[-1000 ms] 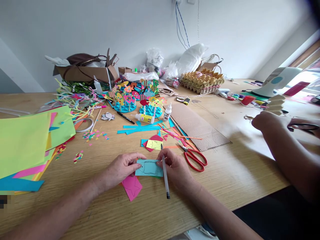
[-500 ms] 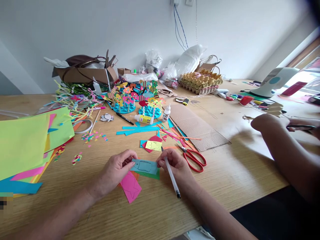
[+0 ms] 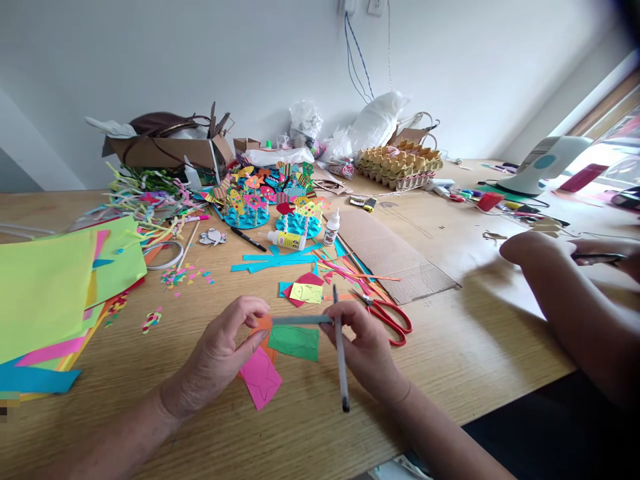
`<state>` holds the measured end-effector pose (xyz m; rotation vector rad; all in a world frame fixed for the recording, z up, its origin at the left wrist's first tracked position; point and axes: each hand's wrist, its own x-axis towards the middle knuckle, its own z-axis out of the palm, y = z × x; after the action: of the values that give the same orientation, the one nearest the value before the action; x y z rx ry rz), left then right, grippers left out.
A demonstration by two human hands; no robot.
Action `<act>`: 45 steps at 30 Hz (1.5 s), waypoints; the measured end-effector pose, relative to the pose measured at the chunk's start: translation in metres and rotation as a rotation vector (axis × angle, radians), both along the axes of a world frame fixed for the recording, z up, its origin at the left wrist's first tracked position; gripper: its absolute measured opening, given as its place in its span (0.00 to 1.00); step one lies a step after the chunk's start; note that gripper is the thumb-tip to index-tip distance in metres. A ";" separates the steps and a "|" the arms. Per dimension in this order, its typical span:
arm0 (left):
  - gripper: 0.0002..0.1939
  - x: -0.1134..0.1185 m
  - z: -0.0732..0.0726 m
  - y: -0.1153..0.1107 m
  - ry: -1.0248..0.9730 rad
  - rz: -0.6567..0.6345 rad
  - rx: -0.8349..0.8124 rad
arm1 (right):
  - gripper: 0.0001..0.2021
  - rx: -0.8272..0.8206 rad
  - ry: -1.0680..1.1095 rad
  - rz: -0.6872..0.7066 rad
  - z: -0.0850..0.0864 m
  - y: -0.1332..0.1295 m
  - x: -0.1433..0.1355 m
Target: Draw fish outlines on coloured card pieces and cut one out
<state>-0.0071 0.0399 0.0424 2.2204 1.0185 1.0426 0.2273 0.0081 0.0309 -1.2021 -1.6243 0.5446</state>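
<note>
My right hand (image 3: pixel 363 347) pinches a blue paper piece (image 3: pixel 303 320), turned nearly edge-on, and also holds a pen (image 3: pixel 341 367) slanting across its fingers. My left hand (image 3: pixel 220 353) has thumb and fingers apart, around the end of an orange paper piece (image 3: pixel 263 324). Below the blue piece lies a green paper piece (image 3: pixel 294 342) with a drawn outline. A pink paper piece (image 3: pixel 262 378) with a fish-like outline rests near my left thumb. Farther off, a yellow paper piece (image 3: pixel 306 293) with a drawn fish lies on red and blue pieces.
Red-handled scissors (image 3: pixel 390 320) lie right of my right hand, beside a cardboard sheet (image 3: pixel 395 257). Glue bottles (image 3: pixel 331 228) and paper fish models (image 3: pixel 297 217) stand behind. Coloured sheets (image 3: pixel 45 287) are stacked left. A co-worker's arm (image 3: pixel 555 287) reaches in at right, holding scissors.
The blue paper has tilted from face-up to nearly edge-on and left my left fingers, uncovering the green piece. My left fingers have spread. The pen has turned more upright.
</note>
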 end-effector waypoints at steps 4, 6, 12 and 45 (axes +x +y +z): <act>0.10 -0.008 -0.006 0.009 0.167 -0.050 -0.081 | 0.07 -0.155 0.098 -0.101 0.001 0.026 0.018; 0.13 -0.008 -0.007 0.012 0.266 -0.146 -0.070 | 0.08 -0.225 0.042 -0.123 0.002 0.039 0.023; 0.29 0.004 -0.010 0.015 0.526 -0.269 -0.004 | 0.09 -0.275 -0.194 -0.206 0.004 0.057 0.026; 0.08 0.008 -0.017 -0.009 0.646 -0.288 0.373 | 0.04 -0.043 -0.468 0.126 0.017 -0.007 0.010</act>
<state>0.0013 0.0309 0.0253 3.0059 0.7350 0.4055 0.2376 0.0007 0.0476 -1.3331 -2.1025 0.3943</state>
